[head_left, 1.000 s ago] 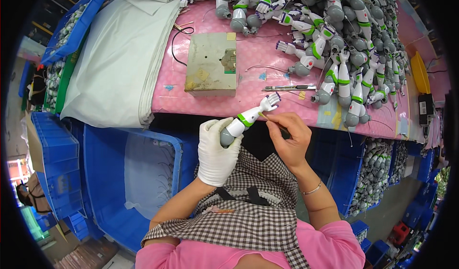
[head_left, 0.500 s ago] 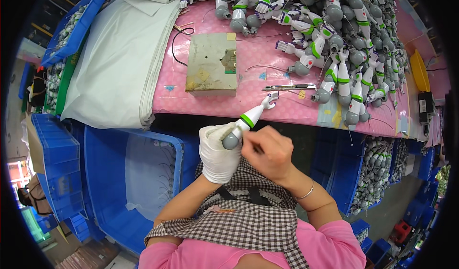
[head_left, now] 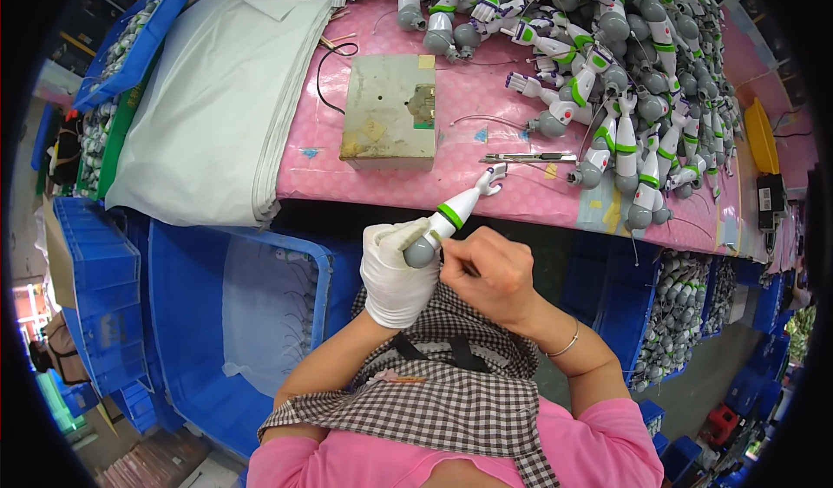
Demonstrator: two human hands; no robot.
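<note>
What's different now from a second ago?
The right hand moved left and toward the body, from the wrist of the toy arm to near its grey end. The toy arm turned in the left hand, which kept its hold. The box stayed put.

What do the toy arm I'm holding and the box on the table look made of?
Toy arm: likely hard plastic, smooth, slightly shiny; it shows soft highlights. Box: possibly painted metal, dull, stained, with flat, straight-edged faces; plastic remains possible.
</note>
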